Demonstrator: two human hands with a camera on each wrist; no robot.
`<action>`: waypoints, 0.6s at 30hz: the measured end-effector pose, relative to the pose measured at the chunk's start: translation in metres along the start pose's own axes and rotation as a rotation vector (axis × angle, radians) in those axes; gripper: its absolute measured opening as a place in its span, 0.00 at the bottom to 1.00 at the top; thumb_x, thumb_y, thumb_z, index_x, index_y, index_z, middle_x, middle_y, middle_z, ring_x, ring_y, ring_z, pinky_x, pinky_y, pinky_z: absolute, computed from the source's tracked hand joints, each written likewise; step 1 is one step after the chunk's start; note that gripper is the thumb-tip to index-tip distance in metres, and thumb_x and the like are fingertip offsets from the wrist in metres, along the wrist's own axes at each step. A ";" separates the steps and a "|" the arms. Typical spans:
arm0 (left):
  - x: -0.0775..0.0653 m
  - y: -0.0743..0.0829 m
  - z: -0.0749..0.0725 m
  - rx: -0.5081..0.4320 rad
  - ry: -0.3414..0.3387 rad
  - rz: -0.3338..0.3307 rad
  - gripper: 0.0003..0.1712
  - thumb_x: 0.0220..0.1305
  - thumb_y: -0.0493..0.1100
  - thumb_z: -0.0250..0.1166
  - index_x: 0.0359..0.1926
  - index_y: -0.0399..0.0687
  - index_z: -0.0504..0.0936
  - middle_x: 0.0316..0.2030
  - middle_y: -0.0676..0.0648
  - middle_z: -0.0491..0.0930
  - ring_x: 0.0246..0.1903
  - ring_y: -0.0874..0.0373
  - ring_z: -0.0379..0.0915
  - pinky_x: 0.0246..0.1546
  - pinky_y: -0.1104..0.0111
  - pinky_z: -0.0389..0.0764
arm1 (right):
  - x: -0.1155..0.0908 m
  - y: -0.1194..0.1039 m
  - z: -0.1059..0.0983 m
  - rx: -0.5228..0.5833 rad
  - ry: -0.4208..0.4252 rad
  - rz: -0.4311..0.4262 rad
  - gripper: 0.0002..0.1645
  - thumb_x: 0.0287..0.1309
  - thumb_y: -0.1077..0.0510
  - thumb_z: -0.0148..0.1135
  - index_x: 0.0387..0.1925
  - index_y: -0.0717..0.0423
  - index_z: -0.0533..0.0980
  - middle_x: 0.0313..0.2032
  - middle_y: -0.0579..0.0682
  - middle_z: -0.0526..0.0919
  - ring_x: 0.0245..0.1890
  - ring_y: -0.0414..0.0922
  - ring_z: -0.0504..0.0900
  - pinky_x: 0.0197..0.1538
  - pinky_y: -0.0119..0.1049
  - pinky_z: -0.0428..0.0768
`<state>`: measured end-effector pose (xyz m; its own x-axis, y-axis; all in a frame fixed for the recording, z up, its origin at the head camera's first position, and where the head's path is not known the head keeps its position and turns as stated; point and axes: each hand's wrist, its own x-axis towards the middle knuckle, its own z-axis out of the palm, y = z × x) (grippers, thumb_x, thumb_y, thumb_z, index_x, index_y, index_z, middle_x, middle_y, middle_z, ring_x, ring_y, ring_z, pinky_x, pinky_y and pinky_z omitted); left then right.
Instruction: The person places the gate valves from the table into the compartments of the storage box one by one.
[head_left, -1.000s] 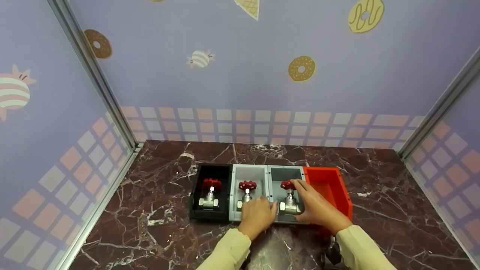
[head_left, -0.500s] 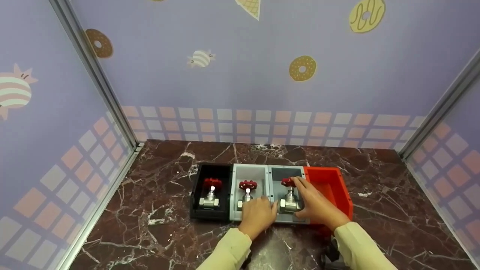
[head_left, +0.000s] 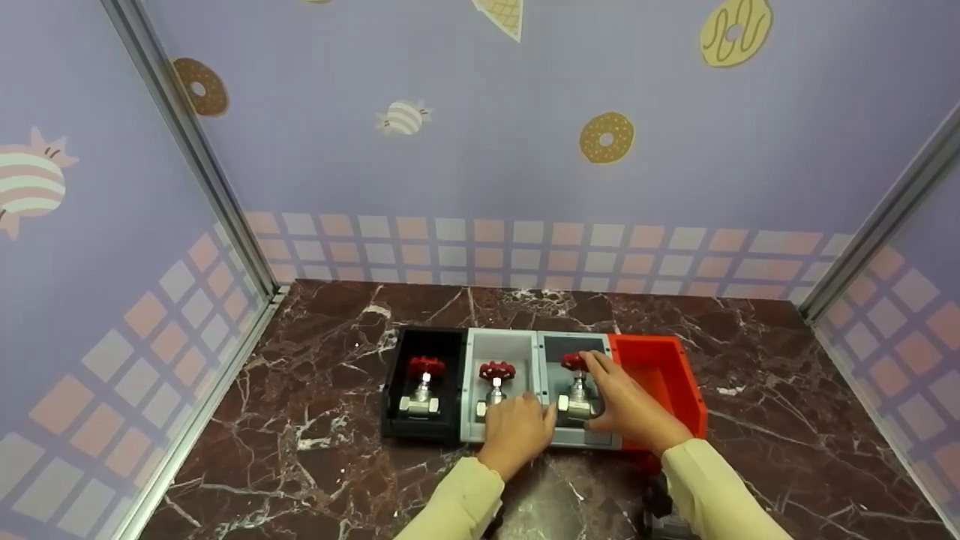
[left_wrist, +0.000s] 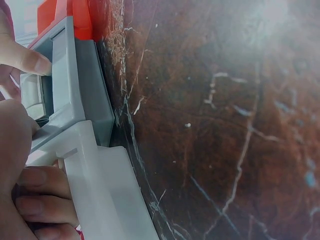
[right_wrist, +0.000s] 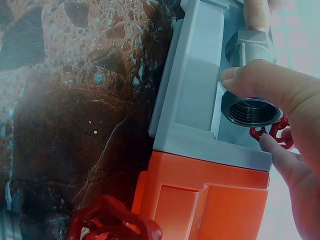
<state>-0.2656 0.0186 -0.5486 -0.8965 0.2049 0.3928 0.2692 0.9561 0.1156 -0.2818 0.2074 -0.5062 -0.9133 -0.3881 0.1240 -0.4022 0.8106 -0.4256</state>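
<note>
Gray-bin valve: the valve [head_left: 577, 397] is in the gray bin [head_left: 566, 346]; take it as your clock's centre, 12 toward the far wall.
Right hand: coming in from 4 o'clock, your right hand [head_left: 634, 405] grips this valve, thumb on its metal body, fingertips at its red wheel.
Left hand: at 8 o'clock, your left hand [head_left: 517, 435] curls its fingers into the white bin [head_left: 501, 345]; you cannot tell what, if anything, they hold.
Filled bins: at 9 o'clock, the white bin holds a second valve [head_left: 496, 391]; beyond it, the black bin [head_left: 431, 342] holds a third valve [head_left: 424, 391].
Orange bin: at 3 o'clock, the orange bin [head_left: 660, 375] shows no valve in its visible part.
Loose handwheel: near 5 o'clock, a red handwheel [right_wrist: 117, 212] sits outside the bins, above the counter [head_left: 322, 390].
Progress: three bins look filled; your right hand's placement seems unfinished, and the orange bin probably remains.
</note>
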 end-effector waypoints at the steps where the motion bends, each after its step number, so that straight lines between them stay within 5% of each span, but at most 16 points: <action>1: 0.000 0.000 0.000 -0.001 -0.002 -0.002 0.26 0.59 0.62 0.52 0.16 0.49 0.75 0.12 0.48 0.76 0.11 0.52 0.70 0.10 0.61 0.60 | 0.001 0.000 0.000 -0.003 0.000 -0.001 0.64 0.24 0.60 0.76 0.67 0.59 0.53 0.66 0.63 0.58 0.64 0.58 0.62 0.58 0.50 0.69; 18: 0.000 0.001 0.000 -0.024 -0.007 -0.015 0.26 0.59 0.63 0.52 0.17 0.49 0.75 0.13 0.48 0.76 0.12 0.52 0.71 0.11 0.61 0.61 | 0.009 0.000 0.002 -0.067 -0.044 -0.015 0.63 0.26 0.59 0.78 0.66 0.61 0.55 0.64 0.64 0.60 0.61 0.58 0.66 0.57 0.50 0.70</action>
<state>-0.2654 0.0192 -0.5490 -0.9030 0.1922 0.3842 0.2640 0.9538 0.1433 -0.2897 0.2031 -0.5074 -0.9040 -0.4181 0.0895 -0.4206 0.8317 -0.3625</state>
